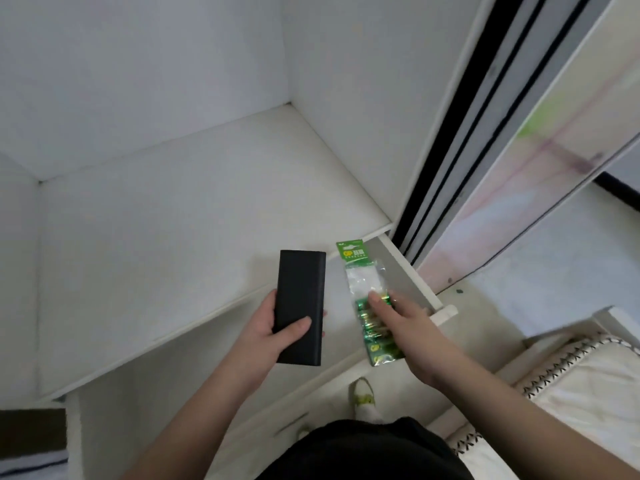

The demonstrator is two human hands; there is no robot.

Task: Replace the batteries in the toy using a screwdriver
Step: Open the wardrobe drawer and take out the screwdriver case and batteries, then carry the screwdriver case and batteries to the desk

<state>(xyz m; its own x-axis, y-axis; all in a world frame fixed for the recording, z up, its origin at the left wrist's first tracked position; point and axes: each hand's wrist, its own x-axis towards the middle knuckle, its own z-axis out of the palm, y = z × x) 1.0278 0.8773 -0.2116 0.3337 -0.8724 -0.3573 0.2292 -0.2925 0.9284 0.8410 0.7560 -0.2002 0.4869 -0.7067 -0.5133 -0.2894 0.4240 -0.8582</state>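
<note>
While your left hand grips the flat black slab, thumb across its face and fingers curled behind, your right hand lies on the battery pack with its fingers laid over the lower half. From this angle I cannot tell whether those fingers pinch the pack or only rest on it, since they hide the contact. The pack sits over the open drawer below the white shelf, its green header card pointing away from you and the green cells showing through the clear wrap near your fingertips.

My reading is that you are fetching fresh cells, so the task is at its start. Neither a toy nor a screwdriver is in view here.

To do this step well, close thumb and fingers on both faces of the pack, across the cells themselves. The upper half looks like loose, emptied wrap, and that would likely slip or tear. Lift it straight up so it clears the drawer's side wall just beside it. Keep the black slab level and away from the pack as you lift, or set it on the shelf first; a free hand would make the next steps easier.
</note>
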